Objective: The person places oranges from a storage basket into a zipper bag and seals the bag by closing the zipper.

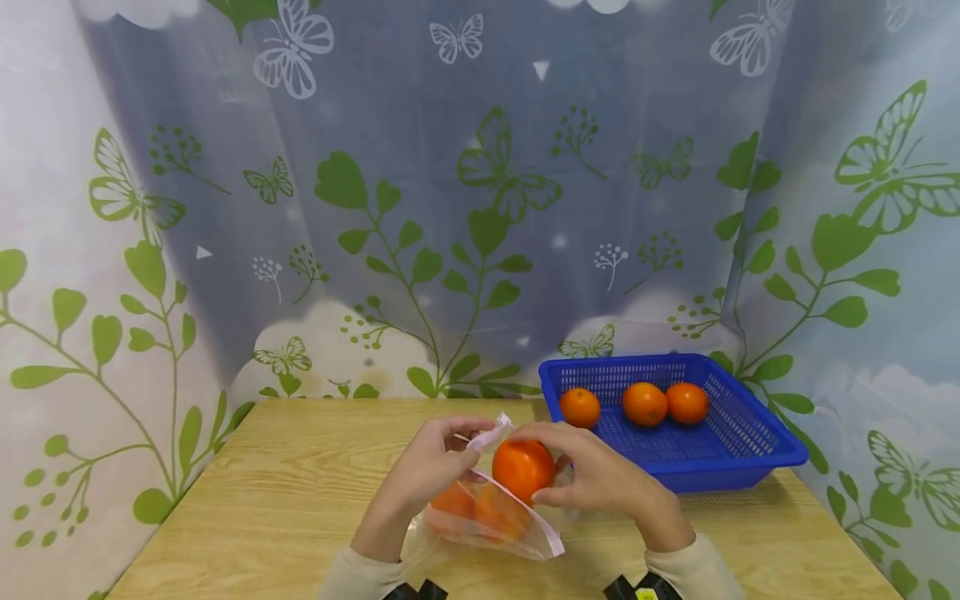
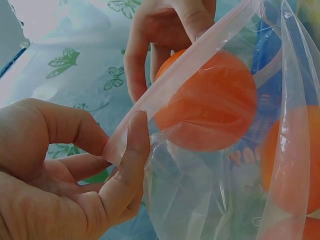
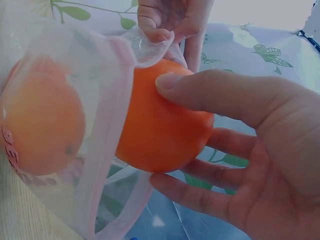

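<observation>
A clear plastic bag [image 1: 517,540] with a pink-edged mouth lies on the table, and several oranges show through its film, among them one orange [image 3: 47,122] in the right wrist view. My left hand [image 1: 430,463] pinches the bag's rim [image 2: 170,95] between thumb and fingers. At the bag's mouth, my right hand [image 1: 592,468] grips another orange [image 1: 523,472], thumb on one side and fingers on the other. That orange sits partly behind the bag's edge in the left wrist view.
A blue perforated plastic basket [image 1: 750,462] stands at the table's back right with three oranges [image 1: 645,404] inside. The wooden table [image 1: 300,475] meets a patterned curtain [image 1: 420,208] at the back and sides.
</observation>
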Demonstrator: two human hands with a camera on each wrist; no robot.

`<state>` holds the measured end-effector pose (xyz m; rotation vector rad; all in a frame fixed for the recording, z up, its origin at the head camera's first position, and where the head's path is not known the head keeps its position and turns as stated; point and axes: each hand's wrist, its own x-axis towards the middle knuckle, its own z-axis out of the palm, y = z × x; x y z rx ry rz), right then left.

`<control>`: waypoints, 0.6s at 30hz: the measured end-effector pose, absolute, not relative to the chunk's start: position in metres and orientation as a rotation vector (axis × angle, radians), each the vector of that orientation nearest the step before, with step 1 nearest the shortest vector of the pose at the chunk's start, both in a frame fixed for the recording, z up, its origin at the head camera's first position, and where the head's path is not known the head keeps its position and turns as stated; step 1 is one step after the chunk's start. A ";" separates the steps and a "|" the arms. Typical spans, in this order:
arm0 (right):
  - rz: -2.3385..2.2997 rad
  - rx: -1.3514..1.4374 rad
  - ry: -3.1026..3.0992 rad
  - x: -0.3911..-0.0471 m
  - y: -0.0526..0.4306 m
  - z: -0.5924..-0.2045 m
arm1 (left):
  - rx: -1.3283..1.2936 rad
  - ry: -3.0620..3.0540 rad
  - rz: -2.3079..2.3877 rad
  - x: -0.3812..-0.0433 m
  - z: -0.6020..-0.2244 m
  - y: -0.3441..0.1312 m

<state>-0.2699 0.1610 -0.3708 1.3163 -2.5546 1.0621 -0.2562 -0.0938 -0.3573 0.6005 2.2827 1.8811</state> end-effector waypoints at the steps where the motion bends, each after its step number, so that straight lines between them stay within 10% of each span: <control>1: 1.066 1.317 -2.556 -0.270 0.160 -0.371 | 0.604 2.283 1.880 -0.256 -0.358 -0.094; 18: 0.777 1.276 -2.461 -0.268 0.152 -0.375 | 0.625 2.295 1.873 -0.255 -0.357 -0.094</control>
